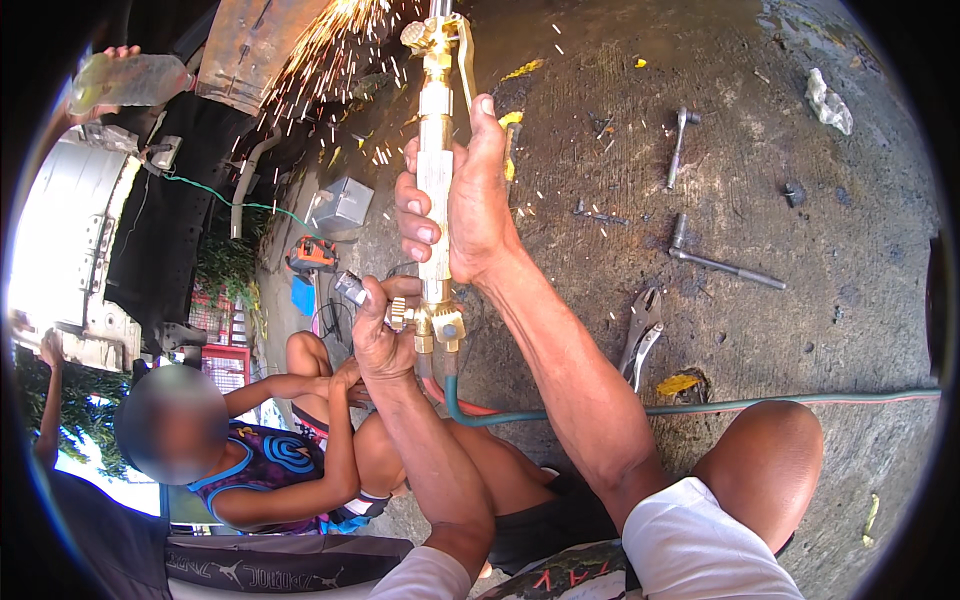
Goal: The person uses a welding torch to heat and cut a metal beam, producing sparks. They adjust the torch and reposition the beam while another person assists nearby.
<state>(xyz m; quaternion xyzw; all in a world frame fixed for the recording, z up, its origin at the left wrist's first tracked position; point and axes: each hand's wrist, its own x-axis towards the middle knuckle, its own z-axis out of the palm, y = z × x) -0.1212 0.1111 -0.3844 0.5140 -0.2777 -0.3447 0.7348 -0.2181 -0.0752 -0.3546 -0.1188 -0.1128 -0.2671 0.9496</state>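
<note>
My right hand (475, 210) is closed round the long brass body of a cutting torch (436, 170), held upright in the picture, its thumb near the lever. My left hand (385, 340) is closed at the torch's lower valves, holding a small silver object (350, 287), possibly a lighter, with fingers by the valve knob. A green hose (500, 417) and a red hose (432, 390) lead from the torch's base. A spray of orange sparks (330, 55) fills the top beside a rusty metal plate (228, 75). The torch's tip is out of view.
Wrenches (730, 270), locking pliers (640, 335) and a white rag (828, 100) lie on concrete (850, 290). Left are a metal box (343, 205), an orange tool (312, 255) and a vehicle body (75, 230). A person (270, 485) crouches lower left; another hand holds a bottle (130, 80).
</note>
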